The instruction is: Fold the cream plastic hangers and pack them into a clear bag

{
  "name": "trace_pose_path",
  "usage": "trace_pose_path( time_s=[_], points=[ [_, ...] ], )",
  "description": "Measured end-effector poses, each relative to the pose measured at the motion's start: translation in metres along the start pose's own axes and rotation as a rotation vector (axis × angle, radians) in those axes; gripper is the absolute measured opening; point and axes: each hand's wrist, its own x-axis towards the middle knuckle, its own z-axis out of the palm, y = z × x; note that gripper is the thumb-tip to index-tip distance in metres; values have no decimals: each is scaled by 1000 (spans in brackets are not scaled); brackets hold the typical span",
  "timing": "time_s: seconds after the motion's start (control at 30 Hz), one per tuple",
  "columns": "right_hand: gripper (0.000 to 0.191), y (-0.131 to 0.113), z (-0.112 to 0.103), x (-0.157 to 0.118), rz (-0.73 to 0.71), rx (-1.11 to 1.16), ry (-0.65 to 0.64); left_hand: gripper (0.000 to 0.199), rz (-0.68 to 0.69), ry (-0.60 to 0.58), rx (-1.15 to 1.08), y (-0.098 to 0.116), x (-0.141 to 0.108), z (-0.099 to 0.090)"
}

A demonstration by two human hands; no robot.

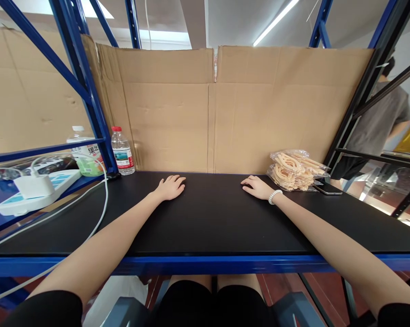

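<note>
My left hand [172, 187] lies palm down on the black tabletop [212, 218], fingers spread and holding nothing. Toward the right, my right hand [257, 187] rests flat near the back of the same surface, its fingers apart and nothing in them. A white beaded bracelet [275, 196] circles my right wrist. Just beyond that wrist sit clear plastic bags of pale, looped strips [293, 170], not touched by the fingers. A dark phone [327, 189] lies flat beside the bags, partly under their edge.
Cardboard panels [171, 113] stand along the back. At left are a red-capped water bottle [123, 152], a green-labelled bottle [89, 156], a white power strip [41, 193] and a white cable [104, 200] crossing the tabletop. A person [375, 118] stands beyond the right frame.
</note>
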Motion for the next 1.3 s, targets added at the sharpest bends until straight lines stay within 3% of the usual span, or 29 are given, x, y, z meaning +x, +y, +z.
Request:
trace_pose_path(
  time_s=[0.2, 0.33, 0.43, 0.53, 0.63, 0.7, 0.77, 0.97, 1.1, 1.17, 1.23, 1.3],
  points=[
    [30, -2, 2, 1, 5, -38, 11, 58, -51, -87, -20, 10, -2, -3],
    [27, -3, 4, 3, 16, -51, 24, 58, 8, -91, -30, 56, -24, -3],
    [24, -5, 4, 5, 26, -59, 32, 59, 322, -75, -61, 118, -59, -5],
    [22, -7, 5, 7, 43, -69, 44, 70, 646, -209, -133, 182, -100, -13],
    [21, -9, 4, 7, 48, -78, 42, 79, 930, -249, -225, 227, -132, -25],
    [21, -10, 4, 7, 47, -82, 36, 81, 1084, -303, -270, 246, -146, -33],
    [21, -10, 3, 6, 47, -86, 36, 66, 1240, -335, -270, 257, -152, -41],
    [23, -11, 1, 4, 41, -100, 26, 49, 1601, -372, -316, 265, -143, -52],
    [24, -12, 0, 4, 42, -101, 26, 43, 1389, -310, -387, 254, -137, -42],
    [24, -13, 0, 5, 47, -101, 25, 28, 1281, -286, -457, 245, -136, -36],
    [24, -15, 0, 5, 55, -103, 24, 14, 1167, -186, -504, 235, -136, -34],
    [24, -16, 0, 5, 65, -107, 21, 32, 1038, -36, -481, 223, -138, -37]
  ],
)
